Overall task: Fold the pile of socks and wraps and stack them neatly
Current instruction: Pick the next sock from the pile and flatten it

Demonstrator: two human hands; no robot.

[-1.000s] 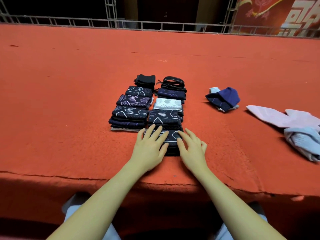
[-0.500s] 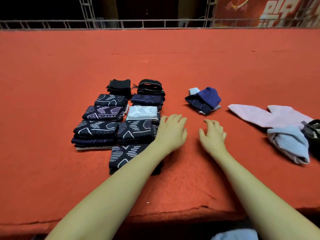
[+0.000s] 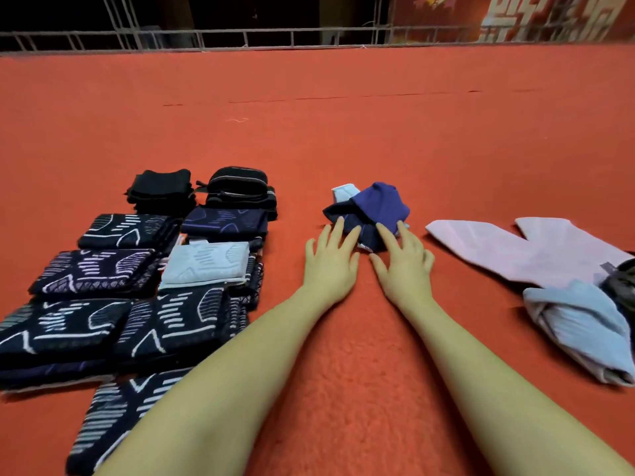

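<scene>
A small heap of navy and purple socks (image 3: pixel 379 204) with a pale blue piece lies mid-surface. My left hand (image 3: pixel 330 261) and my right hand (image 3: pixel 403 261) lie side by side just in front of it, fingers straight, their tips touching its near edge. To the left stand two rows of folded dark patterned socks (image 3: pixel 178 324), with one folded white sock (image 3: pixel 206 264) among them and black wraps (image 3: pixel 237 187) at the far end. Pink socks (image 3: pixel 522 250) and a light blue sock (image 3: pixel 584 324) lie loose at the right.
Everything rests on a wide red felt-covered table (image 3: pixel 343 132). A metal railing (image 3: pixel 292 37) runs along its far edge. A dark item (image 3: pixel 623 286) peeks in at the right border. The nearest folded sock (image 3: pixel 113 410) sits by my left forearm.
Both hands left the nearest folded sock and travelled right and forward to the navy and purple heap. The view swung right and came closer.
</scene>
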